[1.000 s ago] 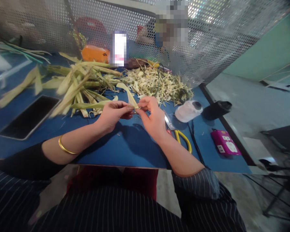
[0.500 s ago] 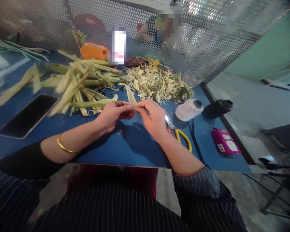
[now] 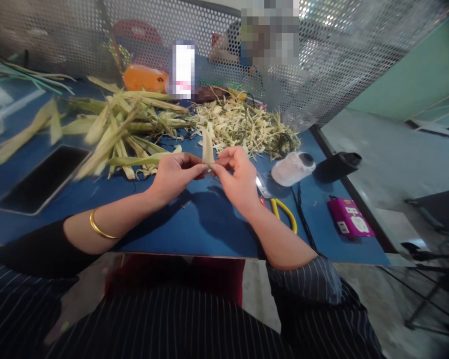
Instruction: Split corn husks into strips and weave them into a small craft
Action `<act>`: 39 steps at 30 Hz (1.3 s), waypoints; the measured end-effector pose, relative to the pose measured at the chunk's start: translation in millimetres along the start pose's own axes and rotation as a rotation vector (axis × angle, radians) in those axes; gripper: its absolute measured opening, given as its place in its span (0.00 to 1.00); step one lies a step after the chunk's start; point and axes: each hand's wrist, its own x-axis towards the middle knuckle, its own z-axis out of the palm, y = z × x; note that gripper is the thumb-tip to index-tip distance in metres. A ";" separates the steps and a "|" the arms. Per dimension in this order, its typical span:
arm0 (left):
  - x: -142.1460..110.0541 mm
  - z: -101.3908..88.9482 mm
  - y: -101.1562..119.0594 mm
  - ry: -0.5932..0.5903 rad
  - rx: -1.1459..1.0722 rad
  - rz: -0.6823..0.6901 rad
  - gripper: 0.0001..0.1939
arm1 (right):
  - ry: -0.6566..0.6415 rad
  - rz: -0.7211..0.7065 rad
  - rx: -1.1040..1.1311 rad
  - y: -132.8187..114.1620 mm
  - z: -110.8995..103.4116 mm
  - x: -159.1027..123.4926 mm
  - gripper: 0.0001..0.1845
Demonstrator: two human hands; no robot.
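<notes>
A pale strip of corn husk (image 3: pixel 207 145) stands upright between my two hands, its lower end pinched at the fingertips. My left hand (image 3: pixel 176 173) holds that end from the left with thumb and fingers. From the right, my right hand (image 3: pixel 237 178) pinches the same end, thumb in front. Just behind the hands lies a heap of shredded husk (image 3: pixel 243 124). Long whole corn husks (image 3: pixel 115 124) are piled to the left. Yellow-handled scissors (image 3: pixel 284 214) lie beside my right wrist, partly hidden by it.
On the blue table (image 3: pixel 209 229), a white thread cone (image 3: pixel 290 169), a black thread cone (image 3: pixel 336 167) and a magenta packet (image 3: pixel 349 218) stand at the right. A dark phone (image 3: pixel 43 179) lies left. An orange object (image 3: pixel 144 79) sits before the perforated metal screen (image 3: pixel 209 30).
The husk strip has swung from leaning left to nearly upright and shows more of its width. My fingers have shifted slightly on its lower end; both hands stay in place.
</notes>
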 end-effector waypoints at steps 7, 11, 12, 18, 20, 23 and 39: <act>2.1 -2.0 3.4 -0.006 -0.208 -0.169 0.12 | -0.031 -0.188 -0.223 -4.7 -4.1 0.1 0.04; 2.0 -3.3 3.0 -0.036 -0.270 -0.233 0.11 | -0.029 -0.299 -0.360 -6.9 -5.5 -0.1 0.05; 2.0 -3.5 2.8 -0.042 -0.281 -0.244 0.10 | -0.028 -0.313 -0.376 -6.8 -5.6 -0.1 0.06; 2.8 -3.2 2.5 -0.046 -0.294 -0.253 0.10 | -0.024 -0.297 -0.372 -4.7 -4.3 -0.1 0.07; 2.7 -2.8 2.6 -0.029 -0.262 -0.223 0.11 | -0.029 -0.246 -0.324 -4.1 -3.4 -0.4 0.06; 1.5 -1.7 1.5 -0.026 -0.260 -0.165 0.12 | -0.024 -0.142 -0.198 -3.8 -1.9 -0.9 0.04; 0.6 3.4 -4.4 -0.011 -0.408 -0.281 0.10 | -0.002 0.225 0.245 0.3 6.7 3.2 0.18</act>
